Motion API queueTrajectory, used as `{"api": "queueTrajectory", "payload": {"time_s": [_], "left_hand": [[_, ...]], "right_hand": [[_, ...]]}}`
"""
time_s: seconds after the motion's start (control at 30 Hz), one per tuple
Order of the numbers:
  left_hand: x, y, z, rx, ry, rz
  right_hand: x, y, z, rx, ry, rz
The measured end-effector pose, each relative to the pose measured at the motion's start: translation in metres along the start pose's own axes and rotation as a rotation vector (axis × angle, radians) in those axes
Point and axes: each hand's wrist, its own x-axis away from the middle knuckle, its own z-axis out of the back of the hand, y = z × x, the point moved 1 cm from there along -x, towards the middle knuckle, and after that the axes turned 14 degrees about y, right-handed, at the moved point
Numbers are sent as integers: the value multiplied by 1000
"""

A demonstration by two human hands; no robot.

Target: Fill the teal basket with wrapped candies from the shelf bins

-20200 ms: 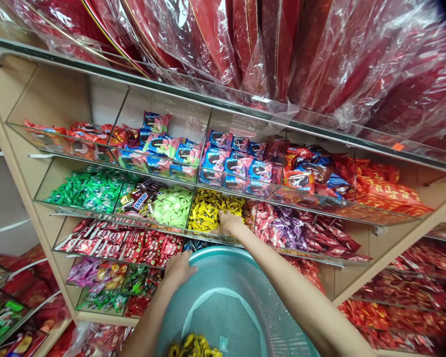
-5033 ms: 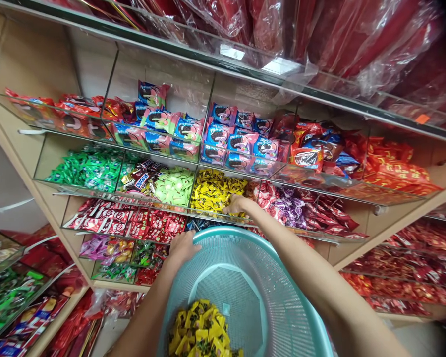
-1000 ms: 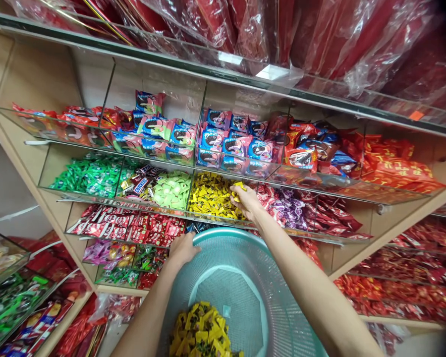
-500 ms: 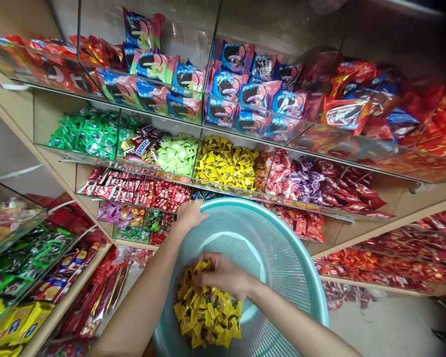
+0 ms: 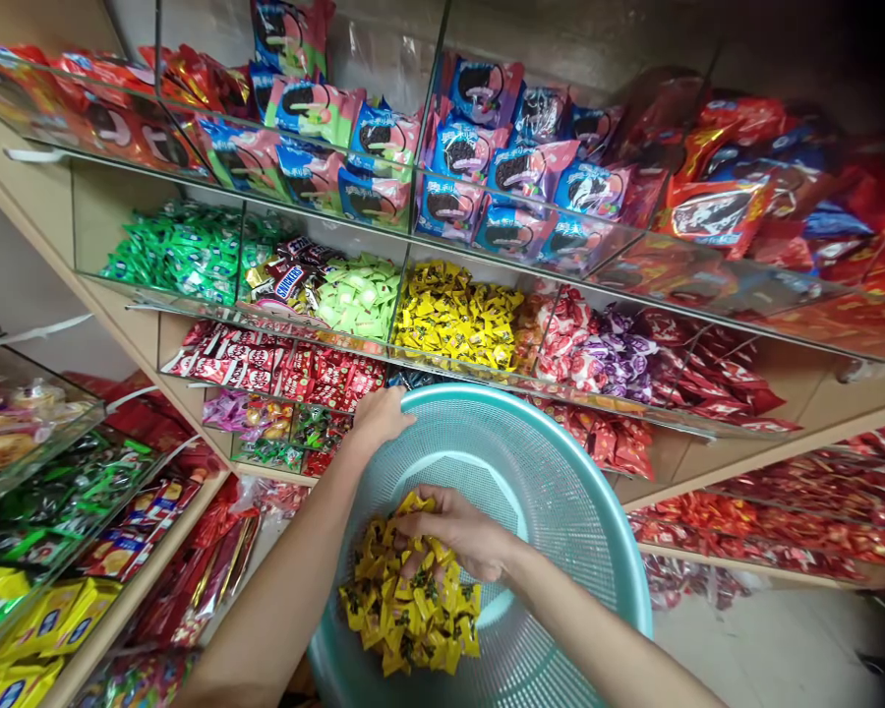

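Observation:
A turquoise plastic mesh basket (image 5: 582,492) is tilted in front of me. My left hand (image 5: 381,417) has its fingers wrapped over the basket's upper left rim. Inside, a heap of yellow-wrapped candies (image 5: 413,624) rests toward the lower left. My right hand (image 5: 457,531) is sunk into the top of that heap, fingers curled around a bunch of candies. Some of its fingertips are hidden among the wrappers. Beyond the rim, similar yellow candies (image 5: 457,315) fill a clear shelf bin.
A stepped display with glass dividers holds green candies (image 5: 177,251), purple candies (image 5: 619,354) and blue-pink snack packs (image 5: 520,172). Its clear front edges are close to the basket rim. Another shelf with yellow packets (image 5: 51,629) stands at left. Pale floor (image 5: 767,649) shows at lower right.
My right hand has lifted slightly and its fingers now hold more candies against the palm. My left hand stays on the rim. The view has shifted a little.

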Motion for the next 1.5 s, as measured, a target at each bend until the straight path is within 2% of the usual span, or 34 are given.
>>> {"api": "queueTrajectory", "payload": {"time_s": [0.2, 0.43, 0.63, 0.87, 1.2, 1.5], "left_hand": [[-1, 3, 0, -8, -14, -1], [-3, 6, -4, -9, 11, -19], [-2, 5, -4, -7, 21, -35], [-1, 3, -1, 7, 15, -32], [-1, 4, -4, -5, 29, -34], [3, 3, 0, -14, 38, -51]], "right_hand": [[-3, 5, 9, 4, 79, -47], [1, 9, 10, -16, -9, -88], [4, 14, 5, 79, -102, -97], [0, 27, -4, 157, -138, -30], [7, 29, -9, 233, -184, -72], [14, 5, -1, 270, -99, 111]]}}
